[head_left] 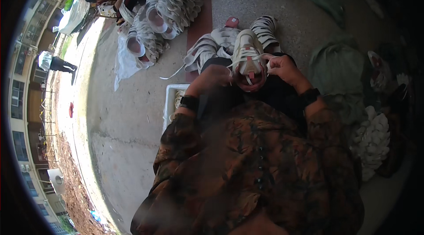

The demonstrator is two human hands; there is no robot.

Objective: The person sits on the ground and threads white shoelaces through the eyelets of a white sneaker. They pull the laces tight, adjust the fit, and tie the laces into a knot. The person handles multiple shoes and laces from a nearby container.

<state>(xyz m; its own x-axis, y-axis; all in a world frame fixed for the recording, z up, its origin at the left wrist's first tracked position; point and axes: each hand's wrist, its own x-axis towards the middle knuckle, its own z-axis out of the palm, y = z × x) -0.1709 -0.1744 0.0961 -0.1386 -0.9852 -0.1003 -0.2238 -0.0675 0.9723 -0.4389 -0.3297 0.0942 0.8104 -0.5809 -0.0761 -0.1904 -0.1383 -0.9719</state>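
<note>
A pale cream sneaker [245, 43] with a beige and red tongue rests between my knees, its toe pointing away from me and its opening toward me. White shoelace [250, 52] crosses its front in several rows. On the right side, my right hand [286, 71] pinches a lace end that stretches out from the eyelets. My left hand [213, 78] is closed at the left side of the shoe, by the other lace end; its fingers are dark and slightly blurred. Dark bands circle both wrists.
Beyond my knees lie bundled white shoe parts [264, 30] and a loose strip [201, 54]. A white box [167, 107] stands left of my legs. Large stacks of shoe parts [174, 7] lie at the far left, near a seated person [108, 3]. Green sacking [335, 67] is at right.
</note>
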